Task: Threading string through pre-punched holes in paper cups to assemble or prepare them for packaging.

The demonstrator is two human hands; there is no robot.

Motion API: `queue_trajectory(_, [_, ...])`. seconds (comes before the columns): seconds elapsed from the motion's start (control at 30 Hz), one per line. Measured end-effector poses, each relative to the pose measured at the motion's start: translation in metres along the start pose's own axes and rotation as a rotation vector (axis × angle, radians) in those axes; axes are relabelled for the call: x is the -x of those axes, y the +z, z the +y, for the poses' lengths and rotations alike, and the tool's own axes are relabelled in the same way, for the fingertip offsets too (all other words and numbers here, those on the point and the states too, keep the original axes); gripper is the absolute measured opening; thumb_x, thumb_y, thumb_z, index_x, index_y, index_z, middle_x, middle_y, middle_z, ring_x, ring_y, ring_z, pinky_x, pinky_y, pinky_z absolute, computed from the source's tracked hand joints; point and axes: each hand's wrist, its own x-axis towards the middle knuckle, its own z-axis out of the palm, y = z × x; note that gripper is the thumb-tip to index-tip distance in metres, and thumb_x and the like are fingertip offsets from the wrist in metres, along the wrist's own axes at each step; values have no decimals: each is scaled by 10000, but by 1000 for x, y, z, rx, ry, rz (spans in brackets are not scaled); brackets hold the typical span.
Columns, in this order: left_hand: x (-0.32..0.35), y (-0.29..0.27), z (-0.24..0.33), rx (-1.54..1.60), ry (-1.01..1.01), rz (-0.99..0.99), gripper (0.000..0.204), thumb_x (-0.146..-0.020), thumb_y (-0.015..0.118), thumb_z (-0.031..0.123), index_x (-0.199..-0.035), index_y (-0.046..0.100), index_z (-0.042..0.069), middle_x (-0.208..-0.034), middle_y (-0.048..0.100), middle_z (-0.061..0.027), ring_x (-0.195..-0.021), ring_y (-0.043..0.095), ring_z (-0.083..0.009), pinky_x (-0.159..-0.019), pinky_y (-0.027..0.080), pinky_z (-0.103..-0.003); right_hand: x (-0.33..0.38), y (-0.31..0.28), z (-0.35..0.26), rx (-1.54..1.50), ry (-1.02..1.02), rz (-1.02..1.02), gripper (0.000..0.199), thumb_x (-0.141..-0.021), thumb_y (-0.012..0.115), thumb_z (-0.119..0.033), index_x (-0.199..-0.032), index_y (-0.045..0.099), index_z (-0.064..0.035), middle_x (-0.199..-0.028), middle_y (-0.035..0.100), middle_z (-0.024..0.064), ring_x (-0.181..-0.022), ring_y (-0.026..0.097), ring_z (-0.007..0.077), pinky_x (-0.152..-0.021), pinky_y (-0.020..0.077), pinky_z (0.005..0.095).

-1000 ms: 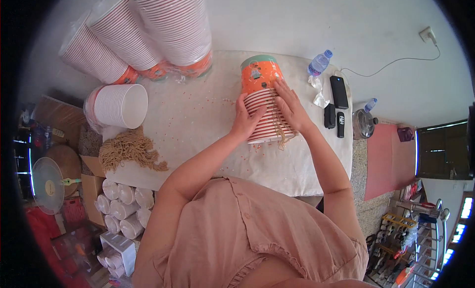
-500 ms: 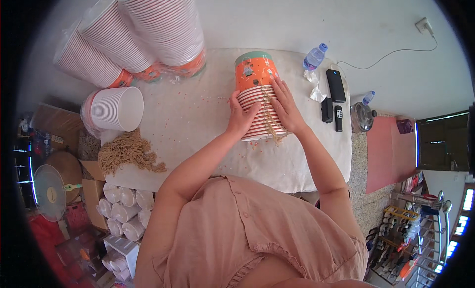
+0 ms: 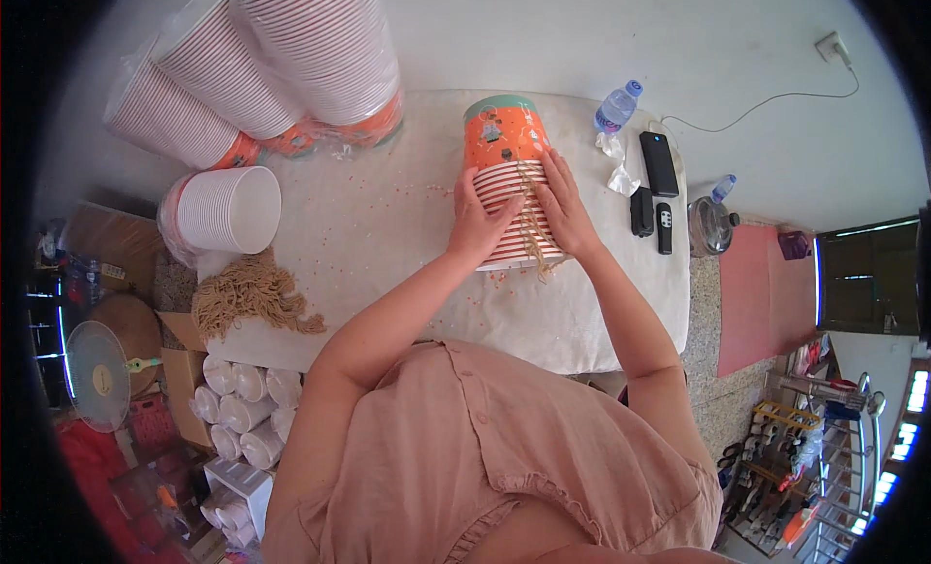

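A stack of nested paper buckets (image 3: 504, 207) lies on its side on the cloth-covered table. Its orange, printed bucket with a green base points away from me, and the red-and-white rims are nearer. My left hand (image 3: 475, 221) wraps the stack's left side, its thumb stretched over the rims. Across from it, my right hand (image 3: 569, 213) presses on the right side with its fingers together along the rims. Between the two hands, loose strands of tan twine (image 3: 531, 225) run lengthwise over the rims and dangle past the near end. Parts of the fingers are hidden behind the stack.
Tall bagged bucket stacks (image 3: 320, 55) stand back left, above a white bucket stack (image 3: 233, 210) on its side. A twine bundle (image 3: 250, 297) lies near the left edge. At right are a water bottle (image 3: 618, 108), crumpled tissue (image 3: 618, 166) and black devices (image 3: 658, 164).
The stack has shifted slightly to the right, both hands with it. My left thumb sits a little higher over the rims, and the twine's loose ends hang differently.
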Motion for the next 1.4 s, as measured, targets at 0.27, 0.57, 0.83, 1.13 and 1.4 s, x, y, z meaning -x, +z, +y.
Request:
queue_trajectory(0.27, [22,-2,-21,163,194,-41,826,-859,677,320,-1441,177,14,-1413,290,-201,-1322,326,-304,-1112,284,-411,1,2,2,-21,72,-9,528,-995,429,-248,-1466,304,-44,-1539,218,192,-1430,180,362,-1166,166,409])
queue_trajectory(0.57, [29,-2,-19,116,151,-69,854,-862,679,296,-1461,138,19,-1495,185,-199,-1381,241,-308,-1135,245,-409,7,-3,7,-133,174,-21,577,-990,449,-273,-1486,252,-54,-1544,176,221,-1446,153,326,-1162,168,374])
queue_trajectory(0.83, [36,6,-18,50,127,-32,883,-844,694,301,-1461,128,21,-1490,179,-205,-1386,226,-316,-1138,240,-413,13,0,3,-114,225,-1,620,-992,447,-313,-1489,213,-25,-1538,164,249,-1454,129,318,-1162,156,363])
queue_trajectory(1.13, [24,-3,-23,379,18,-138,824,-885,651,358,-1450,163,10,-1449,266,-206,-1337,318,-287,-1113,287,-381,22,1,19,-192,232,9,655,-992,442,-324,-1488,172,6,-1541,151,250,-1458,98,320,-1166,140,368])
queue_trajectory(1.4, [17,10,-18,177,-6,4,932,-820,710,417,-1415,170,-56,-1406,272,-242,-1316,312,-340,-1103,285,-425,20,0,15,-200,228,1,635,-992,432,-319,-1481,196,11,-1534,178,241,-1447,138,321,-1162,160,360])
